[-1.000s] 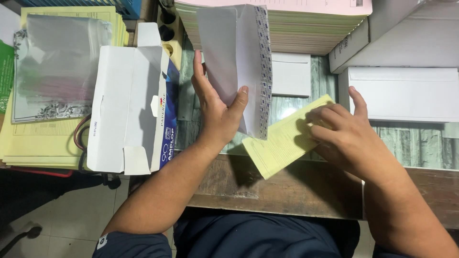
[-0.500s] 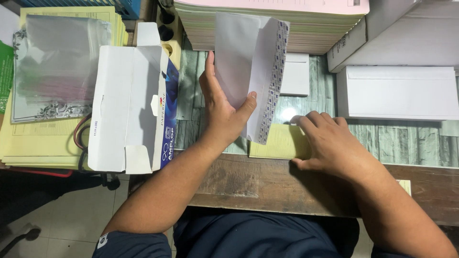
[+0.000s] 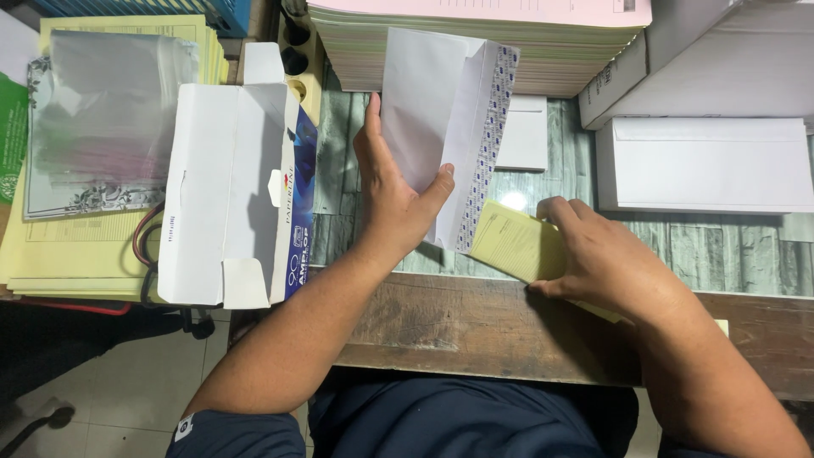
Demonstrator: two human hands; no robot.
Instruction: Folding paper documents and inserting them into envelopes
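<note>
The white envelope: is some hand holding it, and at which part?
Yes. The left hand holds the white envelope at its lower end, thumb in front, flap open. The right hand grips a folded yellow paper.

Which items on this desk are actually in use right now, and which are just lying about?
In use:
- white envelope, flap open, held up by the left hand
- folded yellow sheet, under the right hand

Lying about:
- open white carton
- stack of white envelopes
- pink paper pile
- clear plastic sleeve on yellow forms
</note>
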